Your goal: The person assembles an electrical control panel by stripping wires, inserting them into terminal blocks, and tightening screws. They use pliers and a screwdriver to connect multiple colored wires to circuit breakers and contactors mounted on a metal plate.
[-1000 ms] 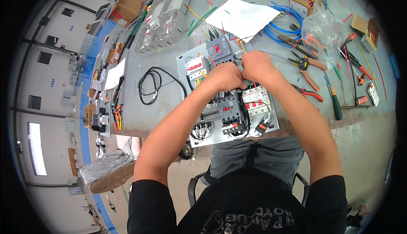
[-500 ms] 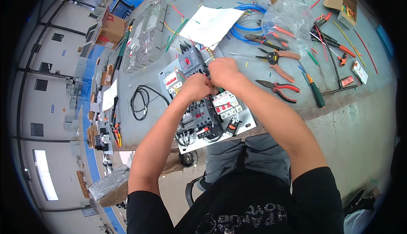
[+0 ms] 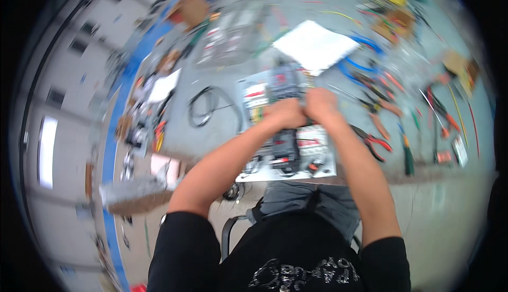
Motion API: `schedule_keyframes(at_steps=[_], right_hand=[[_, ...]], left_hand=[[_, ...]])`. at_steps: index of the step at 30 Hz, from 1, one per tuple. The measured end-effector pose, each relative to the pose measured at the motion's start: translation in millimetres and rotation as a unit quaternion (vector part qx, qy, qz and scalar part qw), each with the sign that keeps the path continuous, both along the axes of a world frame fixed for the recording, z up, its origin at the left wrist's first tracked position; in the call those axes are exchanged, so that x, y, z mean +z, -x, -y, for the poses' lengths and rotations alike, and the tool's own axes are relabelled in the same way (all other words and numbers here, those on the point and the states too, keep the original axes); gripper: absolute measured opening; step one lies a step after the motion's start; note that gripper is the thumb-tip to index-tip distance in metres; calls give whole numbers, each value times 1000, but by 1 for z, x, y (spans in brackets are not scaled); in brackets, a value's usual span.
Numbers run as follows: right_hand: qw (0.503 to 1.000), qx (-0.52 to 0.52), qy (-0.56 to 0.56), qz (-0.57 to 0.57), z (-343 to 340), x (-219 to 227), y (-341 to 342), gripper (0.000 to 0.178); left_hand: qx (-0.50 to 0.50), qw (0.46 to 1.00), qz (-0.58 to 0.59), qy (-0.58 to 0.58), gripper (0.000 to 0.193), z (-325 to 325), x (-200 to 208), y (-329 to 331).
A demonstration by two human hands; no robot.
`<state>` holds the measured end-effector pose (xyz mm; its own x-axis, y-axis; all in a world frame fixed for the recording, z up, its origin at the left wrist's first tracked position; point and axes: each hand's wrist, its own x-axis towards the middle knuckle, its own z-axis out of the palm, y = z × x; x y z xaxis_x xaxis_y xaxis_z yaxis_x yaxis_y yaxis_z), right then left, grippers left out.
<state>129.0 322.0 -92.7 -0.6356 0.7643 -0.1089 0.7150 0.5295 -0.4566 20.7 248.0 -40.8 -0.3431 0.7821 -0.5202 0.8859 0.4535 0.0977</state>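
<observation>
A white mounting plate (image 3: 329,160) bearing electrical parts lies at the table's front edge, before me. At its top sits a dark moulded circuit breaker (image 3: 284,82), with a dark switching device (image 3: 286,150) lower down. White breakers (image 3: 312,138) stand on the right, and another white breaker (image 3: 255,93) is at the upper left. Over the plate's middle, my left hand (image 3: 287,113) and my right hand (image 3: 320,105) meet, both with curled fingers. Whatever they grip between the two dark devices is hidden by the hands and smeared by motion.
Right of the plate lie red-handled pliers (image 3: 374,143), wire strippers (image 3: 382,107) and a green-handled screwdriver (image 3: 408,157). Beyond are white paper (image 3: 314,46), coiled blue wire (image 3: 345,70) and a small carton (image 3: 397,25). A black cable (image 3: 203,107) lies left.
The whole view has swung and is blurred, so the bench appears shifted rightward and turned. My hands stay close together over the middle of the plate.
</observation>
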Motion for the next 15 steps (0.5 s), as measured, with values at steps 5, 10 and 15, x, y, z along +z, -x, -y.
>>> schedule_keyframes(at_steps=[5,10,15], right_hand=[[1000,18,-23,-2,-4,-15,5,26],[998,22,-56,5,-8,-25,6,20],[999,21,36,6,-3,1,0,25]], left_hand=[[-7,999,3,-37,43,5,-13,5],[-32,998,26,-56,49,1,-27,15],[-111,992,59,-12,40,-3,-23,29]])
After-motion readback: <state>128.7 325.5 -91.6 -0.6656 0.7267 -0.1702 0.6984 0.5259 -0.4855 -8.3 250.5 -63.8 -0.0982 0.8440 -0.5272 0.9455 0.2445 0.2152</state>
